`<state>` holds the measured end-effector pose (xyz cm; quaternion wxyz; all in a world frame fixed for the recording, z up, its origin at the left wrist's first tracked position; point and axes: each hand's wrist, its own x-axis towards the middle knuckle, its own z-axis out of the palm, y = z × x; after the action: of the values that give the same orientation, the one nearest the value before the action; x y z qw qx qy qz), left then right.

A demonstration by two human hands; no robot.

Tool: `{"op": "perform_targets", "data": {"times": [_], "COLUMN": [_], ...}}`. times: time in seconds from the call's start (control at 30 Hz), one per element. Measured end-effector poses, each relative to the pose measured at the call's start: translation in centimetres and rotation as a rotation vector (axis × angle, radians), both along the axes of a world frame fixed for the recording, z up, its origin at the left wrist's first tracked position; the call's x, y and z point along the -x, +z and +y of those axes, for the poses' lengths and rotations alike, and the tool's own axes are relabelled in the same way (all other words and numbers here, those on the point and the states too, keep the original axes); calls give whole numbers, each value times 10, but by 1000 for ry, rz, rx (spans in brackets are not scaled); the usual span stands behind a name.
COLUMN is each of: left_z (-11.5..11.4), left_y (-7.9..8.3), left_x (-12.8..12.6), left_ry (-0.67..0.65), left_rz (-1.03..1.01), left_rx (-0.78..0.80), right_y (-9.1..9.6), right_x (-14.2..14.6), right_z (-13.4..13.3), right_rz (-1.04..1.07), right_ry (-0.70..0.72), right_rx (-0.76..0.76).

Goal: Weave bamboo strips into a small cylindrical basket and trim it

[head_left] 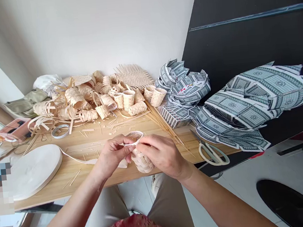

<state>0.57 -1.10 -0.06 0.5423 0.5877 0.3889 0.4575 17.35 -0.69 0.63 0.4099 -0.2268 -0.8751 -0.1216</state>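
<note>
A small woven bamboo basket (142, 160) is held over the near edge of the wooden table (92, 169). My right hand (163, 155) wraps round its side. My left hand (113, 153) pinches a white strip (134, 142) that curves along the basket's rim. That strip trails left towards a large flat white coil of tape (33, 169) lying on the table. Both hands are closed on what they hold.
A heap of small woven baskets and bamboo strips (91, 98) fills the table's back. Thin bamboo sticks (163, 125) lie right of the hands, scissors (213, 153) near the right edge. Patterned folded paper shapes (247, 104) crowd the right. A tape ring (60, 131) lies left.
</note>
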Motion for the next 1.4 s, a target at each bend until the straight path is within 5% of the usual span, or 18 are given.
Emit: {"op": "perform_targets", "data": {"times": [0.3, 0.6, 0.8, 1.07, 1.23, 1.4], "left_z": [-9, -9, -11, -20, -18, -10], "left_y": [2, -8, -13, -12, -15, -18], "left_x": [-21, -26, -27, -25, -21, -8], "left_ry": [151, 189, 278, 477, 516, 568], "left_rz": [22, -47, 69, 527, 565, 489], "left_rx": [-179, -88, -312, -798, -879, -766], "right_y": [-12, -12, -16, -23, -20, -12], "right_x": [-3, -3, 0, 5, 4, -2], "right_z": [-14, -18, -22, -19, -17, -29], "right_rz": [422, 369, 717, 992, 1211, 1275], "right_ry": [-29, 27, 31, 137, 285, 429], "right_rx": [166, 64, 444, 784, 1085, 1311]}}
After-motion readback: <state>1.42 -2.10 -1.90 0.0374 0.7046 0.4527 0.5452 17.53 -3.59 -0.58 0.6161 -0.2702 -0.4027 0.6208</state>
